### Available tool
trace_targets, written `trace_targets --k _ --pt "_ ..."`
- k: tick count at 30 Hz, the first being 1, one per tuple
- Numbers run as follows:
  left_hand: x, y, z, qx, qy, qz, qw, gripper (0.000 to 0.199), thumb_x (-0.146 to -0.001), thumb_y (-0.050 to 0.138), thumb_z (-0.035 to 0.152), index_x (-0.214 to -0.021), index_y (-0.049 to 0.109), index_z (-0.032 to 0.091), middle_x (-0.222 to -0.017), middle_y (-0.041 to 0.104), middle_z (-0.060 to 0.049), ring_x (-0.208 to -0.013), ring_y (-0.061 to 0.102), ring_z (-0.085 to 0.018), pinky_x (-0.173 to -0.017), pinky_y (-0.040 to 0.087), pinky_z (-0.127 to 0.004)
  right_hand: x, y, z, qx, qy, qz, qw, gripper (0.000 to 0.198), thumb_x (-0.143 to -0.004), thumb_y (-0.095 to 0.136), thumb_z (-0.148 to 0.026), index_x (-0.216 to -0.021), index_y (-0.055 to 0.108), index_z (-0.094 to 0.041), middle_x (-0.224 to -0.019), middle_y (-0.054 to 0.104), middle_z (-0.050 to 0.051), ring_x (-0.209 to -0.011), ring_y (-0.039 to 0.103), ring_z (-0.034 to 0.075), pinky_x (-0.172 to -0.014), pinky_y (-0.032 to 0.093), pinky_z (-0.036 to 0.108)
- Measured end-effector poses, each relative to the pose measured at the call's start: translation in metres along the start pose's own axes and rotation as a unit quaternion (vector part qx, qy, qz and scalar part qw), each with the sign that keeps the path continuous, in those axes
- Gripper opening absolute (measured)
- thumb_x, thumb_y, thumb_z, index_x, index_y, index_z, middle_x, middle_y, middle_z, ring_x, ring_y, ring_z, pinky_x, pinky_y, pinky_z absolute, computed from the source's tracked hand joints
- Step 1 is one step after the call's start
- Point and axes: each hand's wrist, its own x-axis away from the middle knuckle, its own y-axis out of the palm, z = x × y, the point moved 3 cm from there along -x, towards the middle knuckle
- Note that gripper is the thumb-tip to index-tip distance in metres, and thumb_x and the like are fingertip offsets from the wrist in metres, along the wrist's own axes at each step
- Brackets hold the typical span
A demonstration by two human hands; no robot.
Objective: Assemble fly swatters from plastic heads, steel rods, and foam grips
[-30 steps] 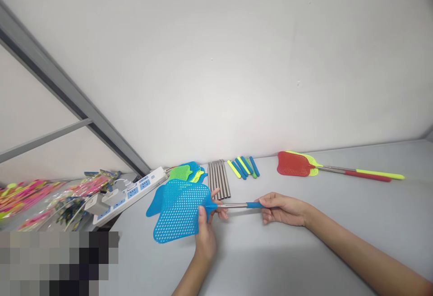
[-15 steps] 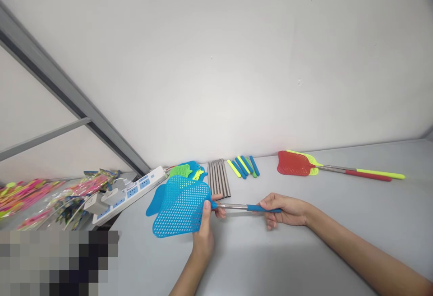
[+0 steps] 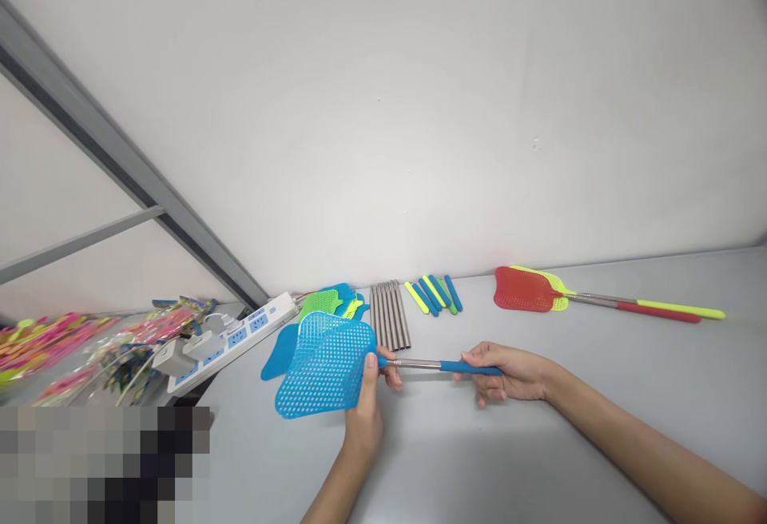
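Blue plastic mesh fly swatter [image 3: 327, 364] with a telescoping metal shaft, held level just above the grey desk [image 3: 599, 396], near the front centre. Left hand [image 3: 365, 396]: grip clamped at the neck where the mesh head meets the shaft, thumb on the head's edge. Right hand [image 3: 509, 371]: grip closed around the blue handle sleeve [image 3: 470, 367].

Behind, along the wall: loose mesh heads in blue and green [image 3: 332, 302], a row of bare metal rods [image 3: 389, 316], coloured handle sleeves [image 3: 435, 294]. Far right: red and yellow finished swatters [image 3: 539, 291] lying flat. Left: white power strip [image 3: 231, 340].
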Motion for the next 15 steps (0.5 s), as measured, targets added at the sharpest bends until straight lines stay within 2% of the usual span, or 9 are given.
trace_targets --k 5,9,15 --pt "-0.0006 0.0016 -0.0011 0.002 -0.002 -0.004 1.0 0.025 -0.078 0.041 0.037 -0.076 0.053 0.015 -0.051 0.049 0.002 -0.05 0.05 -0.012 -0.052 0.038 -0.025 -0.0005 0.0018 -0.001 -0.005 -0.015 0.01 1.0 0.029 -0.078 0.048 -0.034 -0.081 0.061 -0.008 -0.042 0.041 -0.006 -0.036 0.039 0.006 -0.065 0.04 0.034" --pt "-0.001 0.0005 -0.0017 0.002 -0.006 0.01 1.0 0.024 -0.078 0.042 0.037 -0.077 0.052 0.015 -0.053 0.051 0.001 -0.048 0.049 -0.011 -0.051 0.038 -0.025 0.0003 0.0027 -0.0023 -0.017 -0.026 0.022 0.999 0.022 -0.077 0.051 -0.031 -0.077 0.06 -0.011 -0.046 0.044 -0.005 -0.041 0.043 0.006 -0.069 0.039 0.035" --pt "-0.0014 0.0008 -0.0041 0.013 -0.041 0.016 0.999 0.028 -0.079 0.039 0.04 -0.077 0.052 0.015 -0.048 0.049 0.003 -0.045 0.046 -0.01 -0.051 0.037 -0.023 0.0014 0.0013 -0.0002 0.009 -0.011 0.018 1.0 0.022 -0.071 0.059 -0.022 -0.092 0.057 -0.013 -0.054 0.049 -0.003 -0.051 0.052 0.01 -0.071 0.039 0.034"
